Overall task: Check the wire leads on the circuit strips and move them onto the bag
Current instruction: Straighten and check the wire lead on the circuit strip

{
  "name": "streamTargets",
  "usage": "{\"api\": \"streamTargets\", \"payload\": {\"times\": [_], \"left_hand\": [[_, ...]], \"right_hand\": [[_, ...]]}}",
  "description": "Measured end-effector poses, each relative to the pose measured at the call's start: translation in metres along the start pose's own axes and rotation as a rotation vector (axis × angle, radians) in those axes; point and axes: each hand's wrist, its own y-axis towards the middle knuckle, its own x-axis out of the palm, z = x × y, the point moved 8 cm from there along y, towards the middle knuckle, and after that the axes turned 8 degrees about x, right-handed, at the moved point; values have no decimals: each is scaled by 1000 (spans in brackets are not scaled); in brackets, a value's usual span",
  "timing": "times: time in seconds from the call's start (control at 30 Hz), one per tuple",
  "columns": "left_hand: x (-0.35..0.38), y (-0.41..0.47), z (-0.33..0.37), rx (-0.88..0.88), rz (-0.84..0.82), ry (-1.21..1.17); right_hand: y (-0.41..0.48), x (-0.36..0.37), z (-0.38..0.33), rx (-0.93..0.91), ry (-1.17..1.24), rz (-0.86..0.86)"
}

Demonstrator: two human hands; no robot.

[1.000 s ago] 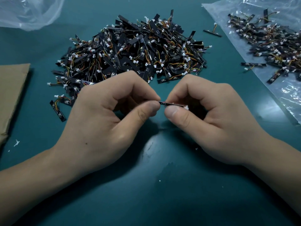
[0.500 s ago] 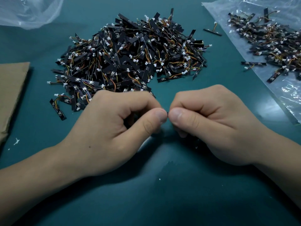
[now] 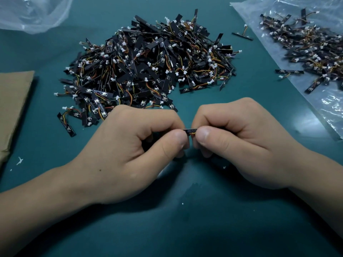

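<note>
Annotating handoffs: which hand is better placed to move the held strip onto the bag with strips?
Right, probably. The right hand and left hand both pinch the strip, but the bag lies on the right side; the left would have to cross.

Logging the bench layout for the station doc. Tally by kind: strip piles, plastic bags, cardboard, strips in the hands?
Strip piles: 2, main pile, smaller pile on the right bag
Plastic bags: 2, that one and the left bag
Cardboard: 1
In hand: 1, held strip, pinched by left hand and right hand
Total: 6
</note>
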Motion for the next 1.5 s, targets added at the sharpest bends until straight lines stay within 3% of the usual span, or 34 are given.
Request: {"api": "streamTargets", "payload": {"times": [0.07,0.3,0.63,0.8,1.07,1.23,1.5], "left_hand": [[2,-2,2,74,4,-38],[3,-1,1,74,-19,-17],[4,-3,-5,38,8,-119],[5,-6,-13,-54,69,-286],[7,-7,-16,-71,59,-319],[5,-5,-13,-24,31,-172],[7,-5,-13,-19,21,-154]], "right_hand": [[0,0,0,3,1,-12],[0,0,1,18,-7,-14],[0,-1,0,-14,-78,42],[2,0,1,-10,-68,17],[2,0,2,-10,-77,43],[1,1,1,-18,-107,48],[2,1,3,11,-62,12]]}}
